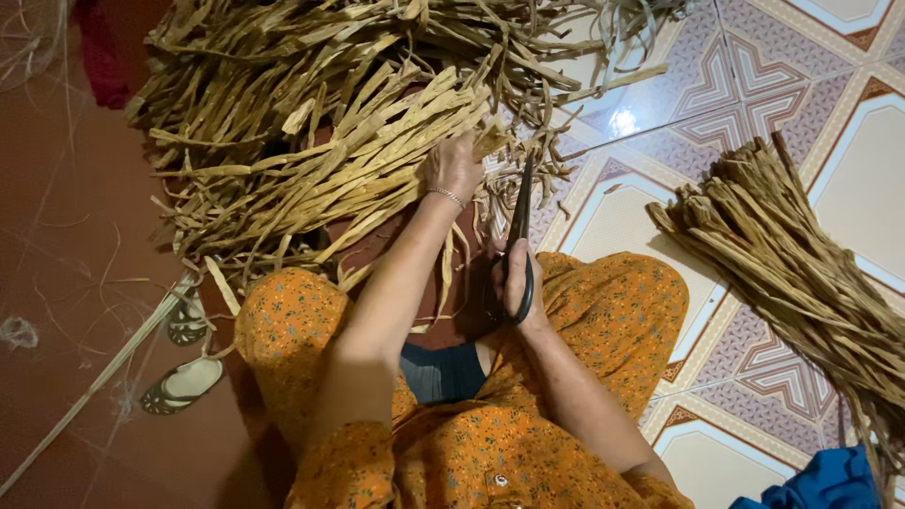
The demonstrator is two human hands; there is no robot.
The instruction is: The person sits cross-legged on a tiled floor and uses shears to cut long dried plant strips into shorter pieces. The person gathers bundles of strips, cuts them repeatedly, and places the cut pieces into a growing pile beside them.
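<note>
Head view: the left hand [452, 168] is closed on a bunch of dry strips [320, 179] in the upper middle of the frame; the right hand [517, 283] is clamped around the scissors [518, 247], blades pointing up at the strip ends. A neat bundle [792, 273] lies at right on the glossy tiles [801, 75] — seemingly finished. The big pile looks untrimmed. Strips are flat, fibrous, straw-coloured.

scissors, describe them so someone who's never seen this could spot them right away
Start at the big heap of dried tan strips in front of the seated person in orange. Just right of the left hand gripping those strips, the right hand holds the scissors, blades pointing away. They are the only dark, smooth metal thing among pale fibres.
</note>
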